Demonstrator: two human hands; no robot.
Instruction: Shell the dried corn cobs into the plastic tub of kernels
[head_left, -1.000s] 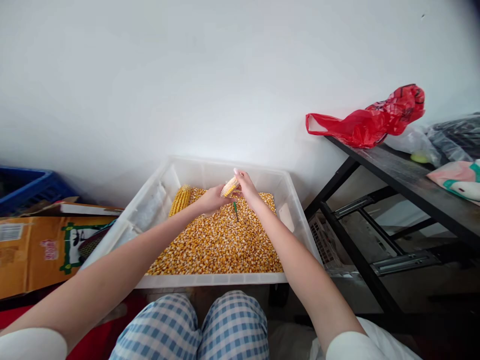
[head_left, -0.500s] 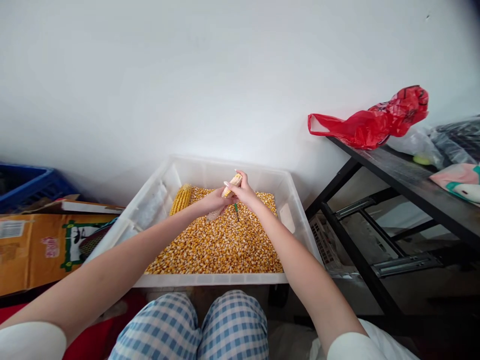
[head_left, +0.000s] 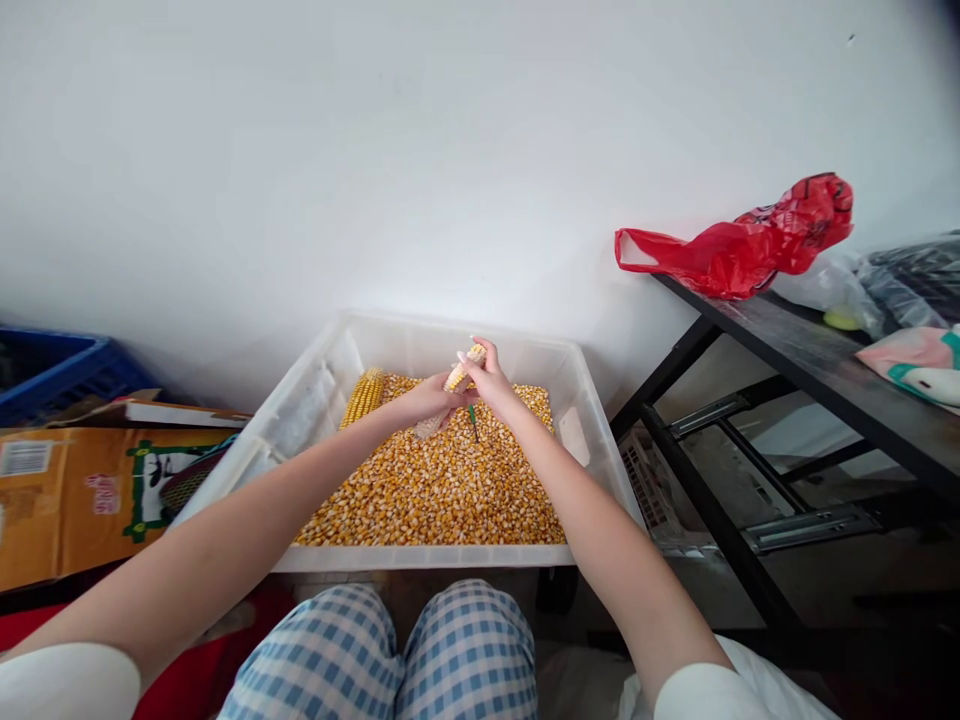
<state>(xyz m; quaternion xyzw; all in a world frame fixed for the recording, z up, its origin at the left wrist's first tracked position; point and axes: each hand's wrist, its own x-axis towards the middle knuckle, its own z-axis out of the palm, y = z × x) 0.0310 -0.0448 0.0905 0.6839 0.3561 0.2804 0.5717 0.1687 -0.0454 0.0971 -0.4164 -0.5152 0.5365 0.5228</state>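
A partly stripped corn cob (head_left: 459,374) is held between my two hands above a clear plastic bin (head_left: 450,558). My left hand (head_left: 431,398) is closed around its lower end. My right hand (head_left: 491,383) grips the upper part, with the thumb pressed against the kernels. Loose corn kernels (head_left: 435,490) cover the bottom of the bin. Whole yellow ears of corn (head_left: 364,396) lie at its back left. Just below my hands, a thin tool with a green handle (head_left: 473,422) rests on the kernels, and a bare cob (head_left: 430,427) shows beside my left hand.
On the right is a black table (head_left: 795,350) with a red plastic bag (head_left: 750,245) on its corner. An orange cardboard box (head_left: 67,500) and a blue crate (head_left: 71,370) stand on the left. Behind the bin rises a white wall (head_left: 450,150).
My right thumb has shifted slightly up along the cob, and the cob's kernels show at a slightly different angle. Both hands otherwise stay in place over the bin.
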